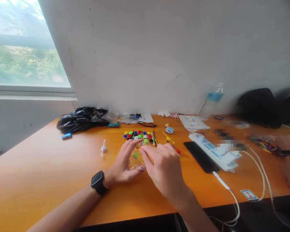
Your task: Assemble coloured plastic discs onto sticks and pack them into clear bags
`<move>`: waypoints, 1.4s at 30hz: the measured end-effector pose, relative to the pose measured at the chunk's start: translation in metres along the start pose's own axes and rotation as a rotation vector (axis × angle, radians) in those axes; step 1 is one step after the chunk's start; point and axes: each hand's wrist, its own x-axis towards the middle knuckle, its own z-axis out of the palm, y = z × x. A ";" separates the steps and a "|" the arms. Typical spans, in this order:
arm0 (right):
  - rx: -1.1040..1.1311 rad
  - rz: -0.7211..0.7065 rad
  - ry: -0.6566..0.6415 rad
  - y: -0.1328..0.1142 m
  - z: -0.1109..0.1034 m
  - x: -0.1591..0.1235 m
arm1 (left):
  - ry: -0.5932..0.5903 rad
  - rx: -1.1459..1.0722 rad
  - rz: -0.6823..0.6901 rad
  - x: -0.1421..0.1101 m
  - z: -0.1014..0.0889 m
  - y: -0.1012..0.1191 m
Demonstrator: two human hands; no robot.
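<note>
Part of the clear round container (134, 162) was hidden behind the right hand (165, 164), whose fingertips bunched together at its one o'clock; I could not tell what, if anything, they pinched. Something green (135, 155) showed through, too blurred to name. The left hand (123, 162) curled around the container from nine o'clock. Coloured discs (135, 132) lay beyond, at twelve o'clock.

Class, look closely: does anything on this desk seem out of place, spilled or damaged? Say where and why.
Nothing looks spilled or damaged. One white piece stands out: it sits alone left of the left hand, apart from the grouped coloured discs. Also, a pixelated patch blots out detail by the power strip.
</note>
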 end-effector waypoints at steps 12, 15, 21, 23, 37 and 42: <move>0.439 0.000 -0.282 0.024 -0.030 0.007 | 0.039 -0.261 -0.188 0.000 0.001 -0.007; 0.463 -0.068 -0.193 0.029 -0.028 0.010 | 0.010 -0.395 -0.270 0.003 -0.002 -0.009; 0.523 -0.090 -0.157 0.037 -0.029 0.010 | -0.191 -0.628 -0.365 0.008 0.000 -0.010; 0.568 -0.082 -0.137 0.038 -0.029 0.010 | -0.301 -0.724 -0.415 0.008 0.002 -0.007; 0.432 0.180 -0.016 0.105 -0.034 0.017 | -0.436 -0.611 -0.549 0.008 0.005 -0.013; 0.225 0.345 -0.226 0.151 -0.032 0.006 | -0.377 -0.656 -0.609 0.006 0.006 -0.015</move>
